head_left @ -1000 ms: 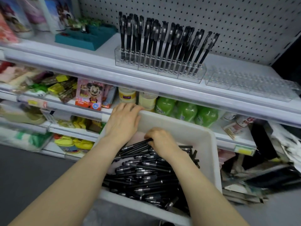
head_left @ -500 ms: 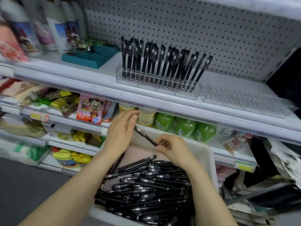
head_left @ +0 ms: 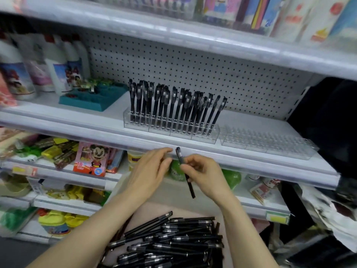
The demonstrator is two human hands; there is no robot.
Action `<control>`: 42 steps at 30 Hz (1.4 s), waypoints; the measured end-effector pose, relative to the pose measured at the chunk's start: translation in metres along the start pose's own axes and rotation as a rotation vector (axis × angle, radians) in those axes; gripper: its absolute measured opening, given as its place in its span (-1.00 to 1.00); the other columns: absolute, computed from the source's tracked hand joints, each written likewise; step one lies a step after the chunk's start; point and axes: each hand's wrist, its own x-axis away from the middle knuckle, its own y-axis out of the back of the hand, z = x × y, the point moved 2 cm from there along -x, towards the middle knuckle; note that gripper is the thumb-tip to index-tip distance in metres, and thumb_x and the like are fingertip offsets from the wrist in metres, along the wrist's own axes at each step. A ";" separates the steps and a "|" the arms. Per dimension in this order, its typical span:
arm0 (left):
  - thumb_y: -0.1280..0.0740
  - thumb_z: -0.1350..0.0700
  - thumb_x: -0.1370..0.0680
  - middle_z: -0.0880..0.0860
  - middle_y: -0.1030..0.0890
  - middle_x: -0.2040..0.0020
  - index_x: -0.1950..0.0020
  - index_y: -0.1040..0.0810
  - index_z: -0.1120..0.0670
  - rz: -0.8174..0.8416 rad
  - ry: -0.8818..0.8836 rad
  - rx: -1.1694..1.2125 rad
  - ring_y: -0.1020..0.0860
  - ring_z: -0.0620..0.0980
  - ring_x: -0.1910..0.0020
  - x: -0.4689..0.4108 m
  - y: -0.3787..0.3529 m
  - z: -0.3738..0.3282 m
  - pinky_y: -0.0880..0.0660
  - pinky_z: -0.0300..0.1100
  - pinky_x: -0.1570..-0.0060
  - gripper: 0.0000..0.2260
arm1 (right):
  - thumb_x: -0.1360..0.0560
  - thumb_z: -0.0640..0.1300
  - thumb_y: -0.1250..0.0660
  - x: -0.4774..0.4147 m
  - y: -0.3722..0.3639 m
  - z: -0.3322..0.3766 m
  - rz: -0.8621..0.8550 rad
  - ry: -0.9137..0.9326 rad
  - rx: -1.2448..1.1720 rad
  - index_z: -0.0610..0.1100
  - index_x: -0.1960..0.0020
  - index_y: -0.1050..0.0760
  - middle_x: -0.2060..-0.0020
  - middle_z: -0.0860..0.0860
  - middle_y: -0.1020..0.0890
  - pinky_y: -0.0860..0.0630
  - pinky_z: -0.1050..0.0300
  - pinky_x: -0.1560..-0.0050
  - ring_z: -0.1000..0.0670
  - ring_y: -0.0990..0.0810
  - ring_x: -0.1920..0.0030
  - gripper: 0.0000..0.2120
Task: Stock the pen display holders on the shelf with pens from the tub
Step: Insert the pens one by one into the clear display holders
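Black pen (head_left: pixel 185 172) up in the air, pinched between thumb and fingertips of the right hand (head_left: pixel 207 177), and here is where it could slip. That pinch sits around the middle of the barrel with the lower end hanging free, so a loose grip could let the pen swivel or drop. It hangs about over the far rim of the tub (head_left: pixel 170 194), so a drop could land among the goods on the lower shelf rather than back in.

Next hazard, I'd say: the clear empty holder (head_left: pixel 266 144) on the shelf (head_left: pixel 251 165). Its slots look small and see-through, easy to miss. And the full holder (head_left: pixel 170 130) stands just beside it, with its last pens leaning right, so a careless reach could knock them.

Now the layout. The pen stands nearly upright, slightly tilted, cap end up at the shelf's front edge, tip pointing down. The left hand (head_left: pixel 150 171) is just beside it, fingers loosely extended toward the cap, gripping nothing that I can see, with a small gap between fingertip and cap. Both hands hover above the tub, where the heap of pens (head_left: pixel 170 242) lies. Empty holder is up and to the right of the pen, well apart.
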 end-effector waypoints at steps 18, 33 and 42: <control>-0.37 0.02 -0.53 0.11 -0.46 -0.34 -0.43 -0.40 0.07 -0.075 -0.166 -0.506 -0.37 0.14 -0.34 -0.085 -0.003 0.005 -0.33 0.06 -0.35 -0.52 | -0.55 -0.09 -0.35 -0.120 0.088 0.035 -0.560 0.111 0.097 -0.12 -0.06 -0.58 0.17 -0.01 -0.69 -0.62 0.00 0.01 0.01 -0.68 0.15 -0.86; -0.31 0.01 -0.57 0.08 -0.34 -0.47 -0.52 -0.28 0.02 -0.013 -0.143 -0.476 -0.23 0.11 -0.48 -0.082 -0.002 0.005 -0.14 0.03 -0.47 -0.47 | -0.56 -0.12 -0.34 -0.122 0.062 0.013 -0.483 -0.039 0.271 -0.19 -0.09 -0.60 0.18 -0.03 -0.66 -0.60 -0.13 -0.01 -0.09 -0.64 0.12 -0.82; -0.27 -0.02 -0.55 0.10 -0.50 -0.28 -0.35 -0.49 0.06 -0.007 -0.094 -0.392 -0.44 0.16 -0.25 -0.026 0.018 0.009 -0.41 0.08 -0.26 -0.61 | -0.54 -0.19 -0.35 -0.072 0.056 0.023 -0.556 -0.019 0.244 -0.13 -0.09 -0.59 0.20 0.11 -0.61 -0.56 0.16 -0.01 0.10 -0.58 0.14 -0.86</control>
